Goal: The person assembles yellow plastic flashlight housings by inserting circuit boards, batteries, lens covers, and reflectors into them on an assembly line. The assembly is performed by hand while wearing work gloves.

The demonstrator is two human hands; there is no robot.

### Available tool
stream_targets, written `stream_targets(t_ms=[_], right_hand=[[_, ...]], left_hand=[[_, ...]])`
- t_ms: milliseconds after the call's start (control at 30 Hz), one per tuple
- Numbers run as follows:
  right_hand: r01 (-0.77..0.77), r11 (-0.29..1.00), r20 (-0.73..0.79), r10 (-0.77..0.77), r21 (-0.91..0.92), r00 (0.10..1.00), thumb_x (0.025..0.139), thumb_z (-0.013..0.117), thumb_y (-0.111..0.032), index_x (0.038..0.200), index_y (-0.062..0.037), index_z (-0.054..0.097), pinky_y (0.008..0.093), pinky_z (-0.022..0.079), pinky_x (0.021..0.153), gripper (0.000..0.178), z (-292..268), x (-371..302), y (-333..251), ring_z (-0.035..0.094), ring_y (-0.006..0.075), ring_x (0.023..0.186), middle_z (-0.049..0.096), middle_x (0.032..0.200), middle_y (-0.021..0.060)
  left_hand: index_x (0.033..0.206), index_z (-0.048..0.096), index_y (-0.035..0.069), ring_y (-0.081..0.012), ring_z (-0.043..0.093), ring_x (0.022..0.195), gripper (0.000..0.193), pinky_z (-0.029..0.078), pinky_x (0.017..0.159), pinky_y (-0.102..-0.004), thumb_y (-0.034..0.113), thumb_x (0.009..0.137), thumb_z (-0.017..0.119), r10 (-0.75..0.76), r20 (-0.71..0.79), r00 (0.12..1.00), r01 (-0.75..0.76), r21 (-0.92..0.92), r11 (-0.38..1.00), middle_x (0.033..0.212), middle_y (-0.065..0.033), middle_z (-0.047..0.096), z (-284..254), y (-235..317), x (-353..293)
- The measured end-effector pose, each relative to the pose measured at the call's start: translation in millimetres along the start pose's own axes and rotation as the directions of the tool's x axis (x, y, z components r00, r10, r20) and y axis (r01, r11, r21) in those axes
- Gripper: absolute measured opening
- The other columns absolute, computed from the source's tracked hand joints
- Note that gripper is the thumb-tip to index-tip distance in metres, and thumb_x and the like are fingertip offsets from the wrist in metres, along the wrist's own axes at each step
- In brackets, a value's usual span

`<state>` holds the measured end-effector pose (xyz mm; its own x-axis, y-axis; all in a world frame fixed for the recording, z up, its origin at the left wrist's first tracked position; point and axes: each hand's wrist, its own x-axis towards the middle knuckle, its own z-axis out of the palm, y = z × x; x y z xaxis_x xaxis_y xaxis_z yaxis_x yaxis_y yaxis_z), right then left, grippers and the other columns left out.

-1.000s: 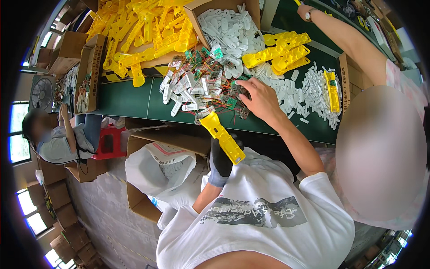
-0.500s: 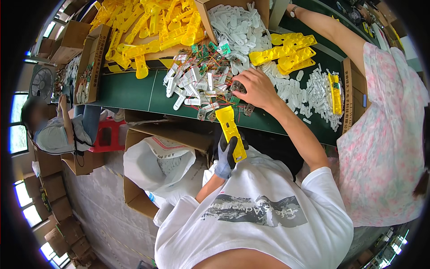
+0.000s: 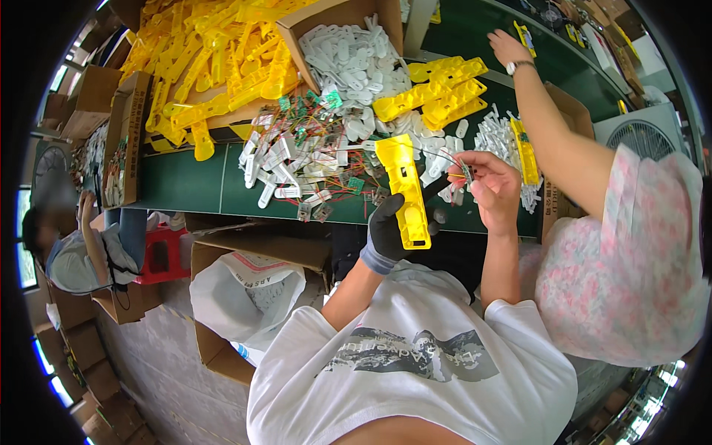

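In a grey and black glove, my left hand (image 3: 387, 226) is wrapped round a yellow plastic housing (image 3: 406, 194), its hollow side facing up. My bare right hand (image 3: 491, 185) is to the right of it, pinching a small circuit board (image 3: 466, 172) with thin wires trailing off to the left. Board and housing are apart. Beyond both hands, a tangled pile of wired parts (image 3: 326, 159) with green boards, red wires and white plastic cases lies along the bench edge. White plastic pieces (image 3: 356, 63) spill from a cardboard box next to the pile.
Many yellow housings (image 3: 215, 67) are heaped at the back left, and several more (image 3: 437, 89) lie right of the box. A co-worker's arm (image 3: 552, 111) reaches over the green bench (image 3: 178, 182) on the right. An open white bag (image 3: 248, 297) stands in a carton below the bench.
My right hand has come away from the pile toward me and right, bringing a wired circuit board. The housing in my left hand has moved right and slightly up. The co-worker's arm has shifted.
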<state>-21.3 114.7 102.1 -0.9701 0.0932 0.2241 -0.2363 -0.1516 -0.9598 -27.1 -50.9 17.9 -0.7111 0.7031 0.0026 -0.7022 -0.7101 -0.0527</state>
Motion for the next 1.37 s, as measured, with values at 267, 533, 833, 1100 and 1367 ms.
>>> stream_targets(t_ms=[267,533,833,1100,1367], right_hand=[[0.136,0.979,-0.162,-0.110,0.155,0.981,0.075,0.070,-0.032,0.106,0.0082,0.055,0.0297,0.050,0.067,0.053,-23,-41,-6,0.060,0.0208,0.074,0.062,0.088,0.0149],[-0.295,0.952,-0.177,0.306,0.086,0.936,0.091,0.052,-0.025,0.098,0.0014,0.059,0.0221,0.039,0.066,0.028,-30,-65,26,0.051,0.0069,0.074,0.060,0.084,0.0022],[-0.348,0.806,-0.035,0.413,0.480,0.910,0.093,0.052,-0.031,0.116,0.0031,0.056,0.0202,0.042,0.077,0.041,-20,-79,60,0.055,0.0070,0.087,0.060,0.100,0.0029],[-0.204,0.670,0.107,0.184,0.714,0.977,0.095,0.049,-0.036,0.117,0.0035,0.053,0.0285,0.046,0.086,0.046,-22,-102,84,0.057,0.0124,0.101,0.060,0.110,0.0088],[-0.272,0.827,0.080,0.269,0.492,0.960,0.088,0.060,-0.029,0.116,0.0048,0.054,0.0331,0.047,0.089,0.044,-35,-115,74,0.061,0.0188,0.096,0.060,0.113,0.0142]], left_hand=[[0.128,0.038,0.003,-0.0276,0.063,0.086,0.055,0.052,0.072,-0.0348,0.032,0.085,0.058,-0.082,-0.108,0.991,0.121,0.434,0.893,0.109,-0.0168,0.058,-1,-27,8],[0.123,0.045,0.000,-0.0150,0.057,0.095,0.042,0.045,0.085,-0.0306,0.007,0.083,0.056,0.066,0.168,0.984,-0.180,0.910,0.372,0.104,-0.0096,0.059,18,-5,-5],[0.134,0.032,0.005,-0.0178,0.058,0.098,0.051,0.050,0.081,-0.0339,0.004,0.087,0.053,-0.077,-0.168,0.983,0.183,0.822,0.539,0.110,-0.0082,0.054,32,-11,-4],[0.137,0.026,0.010,-0.0242,0.061,0.094,0.054,0.055,0.069,-0.0375,0.013,0.090,0.051,-0.101,-0.128,0.987,0.163,0.743,0.649,0.114,-0.0112,0.053,21,-18,-4],[0.146,0.011,0.018,-0.0267,0.057,0.103,0.075,0.050,0.085,-0.0426,0.022,0.089,0.059,-0.010,-0.074,0.997,0.073,0.925,0.373,0.122,-0.0108,0.051,-6,-20,0]])
